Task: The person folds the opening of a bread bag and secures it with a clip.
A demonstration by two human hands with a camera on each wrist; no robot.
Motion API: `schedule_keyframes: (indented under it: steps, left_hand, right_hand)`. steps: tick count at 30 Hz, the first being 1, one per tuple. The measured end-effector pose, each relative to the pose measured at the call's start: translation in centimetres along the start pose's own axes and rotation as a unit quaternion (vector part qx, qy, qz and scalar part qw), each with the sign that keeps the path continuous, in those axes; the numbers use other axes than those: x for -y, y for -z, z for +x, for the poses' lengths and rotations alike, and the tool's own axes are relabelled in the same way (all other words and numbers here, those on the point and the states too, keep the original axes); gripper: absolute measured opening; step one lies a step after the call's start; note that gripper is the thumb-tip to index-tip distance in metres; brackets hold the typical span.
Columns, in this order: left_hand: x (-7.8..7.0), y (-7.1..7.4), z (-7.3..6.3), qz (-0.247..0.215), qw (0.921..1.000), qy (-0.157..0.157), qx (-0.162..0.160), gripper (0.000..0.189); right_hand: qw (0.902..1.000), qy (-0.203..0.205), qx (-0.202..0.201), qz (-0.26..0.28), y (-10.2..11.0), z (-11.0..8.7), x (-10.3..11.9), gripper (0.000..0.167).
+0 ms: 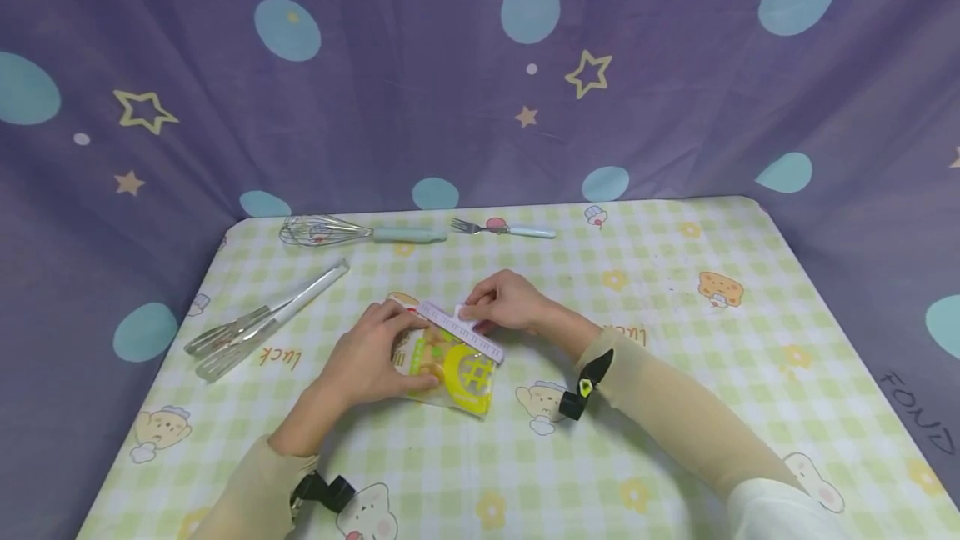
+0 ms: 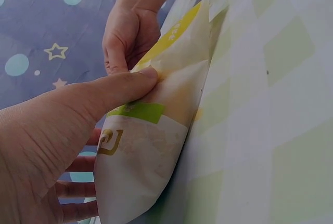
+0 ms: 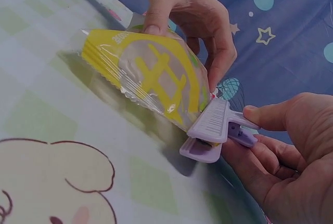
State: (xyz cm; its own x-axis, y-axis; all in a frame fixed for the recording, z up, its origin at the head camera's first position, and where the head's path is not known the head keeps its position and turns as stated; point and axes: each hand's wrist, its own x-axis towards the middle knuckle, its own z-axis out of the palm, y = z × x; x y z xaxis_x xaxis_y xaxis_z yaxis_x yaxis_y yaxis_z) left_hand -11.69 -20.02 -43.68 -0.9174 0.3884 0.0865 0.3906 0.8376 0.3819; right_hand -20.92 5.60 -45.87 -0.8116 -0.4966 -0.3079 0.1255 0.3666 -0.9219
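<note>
A yellow and clear snack bag [image 1: 450, 369] is held over the middle of the checked tablecloth. My left hand [image 1: 371, 354] grips it from the left, thumb on the front and fingers behind, as the left wrist view shows. Along the bag's upper edge sits a long lilac sealing clip [image 3: 210, 125]. My right hand [image 1: 507, 302] pinches the clip's handles between thumb and fingers. In the right wrist view the bag's edge lies between the clip's two ridged halves.
Metal tongs [image 1: 273, 319] lie at the left of the table. A whisk [image 1: 360, 232] with a mint handle and a fork [image 1: 502, 228] with a pale handle lie along the back edge. A purple patterned curtain [image 1: 420, 107] hangs behind the table.
</note>
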Motion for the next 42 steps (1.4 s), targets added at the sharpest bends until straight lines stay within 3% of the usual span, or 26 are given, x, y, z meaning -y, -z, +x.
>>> schedule_keyframes:
  steps: [42]
  left_hand:
    - [0.18,-0.20,0.02,-0.010,0.9999,0.003,0.002,0.069]
  right_hand:
    - [0.9999,-0.009,0.008,-0.011,-0.08,0.34,0.60,0.024]
